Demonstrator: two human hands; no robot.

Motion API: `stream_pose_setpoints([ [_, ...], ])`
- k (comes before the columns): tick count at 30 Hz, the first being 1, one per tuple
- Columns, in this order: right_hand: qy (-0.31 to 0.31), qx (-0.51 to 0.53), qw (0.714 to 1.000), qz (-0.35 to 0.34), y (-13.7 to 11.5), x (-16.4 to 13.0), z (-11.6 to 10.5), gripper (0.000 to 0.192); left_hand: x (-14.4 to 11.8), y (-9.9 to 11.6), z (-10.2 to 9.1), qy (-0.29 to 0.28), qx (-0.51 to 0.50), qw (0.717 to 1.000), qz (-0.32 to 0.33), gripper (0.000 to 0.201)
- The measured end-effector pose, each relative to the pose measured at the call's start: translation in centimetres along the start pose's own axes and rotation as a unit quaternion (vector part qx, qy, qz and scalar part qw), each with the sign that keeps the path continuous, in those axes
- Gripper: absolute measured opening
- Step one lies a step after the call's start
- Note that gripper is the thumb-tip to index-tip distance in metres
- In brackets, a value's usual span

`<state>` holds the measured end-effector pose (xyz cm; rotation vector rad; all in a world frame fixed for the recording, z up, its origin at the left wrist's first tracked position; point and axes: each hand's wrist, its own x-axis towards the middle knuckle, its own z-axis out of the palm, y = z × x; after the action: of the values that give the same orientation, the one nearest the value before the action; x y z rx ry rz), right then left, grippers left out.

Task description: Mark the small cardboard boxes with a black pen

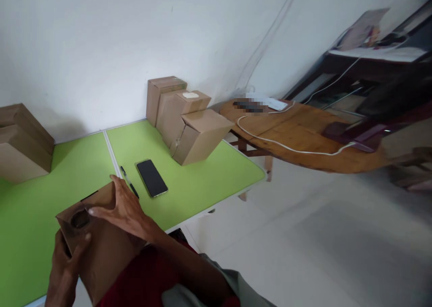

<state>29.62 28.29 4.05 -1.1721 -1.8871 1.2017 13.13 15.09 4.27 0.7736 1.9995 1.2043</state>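
Brown corrugated cardboard box (101,244) held at lower left of the head view, over the near edge of the green folding table (202,181) and above the lap. Long axis running from the upper left, near end down toward the lower right and the body. Near end face turned up and left, with a dark round opening (80,218) in it.

Left hand (64,271) wrapped around the lower left corner of the box, thumb laid on the end face just beside the round opening; grip clamped on the cardboard. Right hand (123,208) spread flat across the top of the box, fingers reaching to the upper edge of the end face, thumb raised toward the far corner; grip pressed onto the box, fingers apart.

Just beyond the right hand, on the table: thin black pen (129,182) lying along the centre seam, and a black rectangular smartphone (151,177) lying screen-up, beside the pen but apart from it. Further back against the white wall: group of three sealed brown cardboard cartons (189,122), the nearest tilted on one edge. At far left: stacked brown cardboard cartons (20,145). To the right of the green table: round wooden table (303,136) carrying a white cable (286,147).
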Motion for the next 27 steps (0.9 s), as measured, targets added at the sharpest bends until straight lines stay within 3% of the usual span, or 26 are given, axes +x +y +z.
stream_pose_setpoints([
  [3,0.028,-0.071,0.996,0.052,1.6,1.8,-1.1,0.072,0.2,-0.8,-0.4,0.027,-0.045,0.998,-0.041,0.096],
  [6,0.026,-0.191,0.971,0.143,3.2,3.6,-1.8,0.038,0.5,-1.3,-1.0,0.051,-0.080,0.994,-0.057,0.094],
  [11,0.003,-0.122,0.981,0.153,4.8,4.4,-2.6,0.007,0.3,-1.8,-1.1,0.061,-0.125,0.987,-0.080,0.091],
  [16,-0.033,0.099,0.992,0.067,3.1,1.9,-5.0,0.043,-0.3,-1.9,-0.4,0.063,-0.132,0.987,-0.067,0.091],
  [18,-0.070,0.282,0.957,0.010,1.6,0.2,-6.2,0.049,-0.6,-1.5,0.2,0.059,-0.117,0.990,-0.055,0.090],
  [21,-0.114,0.503,0.856,-0.038,-0.8,-2.4,-7.4,0.051,-1.3,-0.5,1.4,0.036,-0.097,0.994,-0.025,0.089],
  [23,-0.114,0.536,0.835,-0.039,-2.0,-3.8,-8.0,0.050,-2.1,0.5,2.2,0.023,-0.091,0.996,-0.004,0.086],
  [27,-0.091,0.557,0.823,-0.062,-2.5,-5.5,-8.2,0.044,-3.7,2.4,3.7,-0.004,-0.087,0.996,0.022,0.086],
])
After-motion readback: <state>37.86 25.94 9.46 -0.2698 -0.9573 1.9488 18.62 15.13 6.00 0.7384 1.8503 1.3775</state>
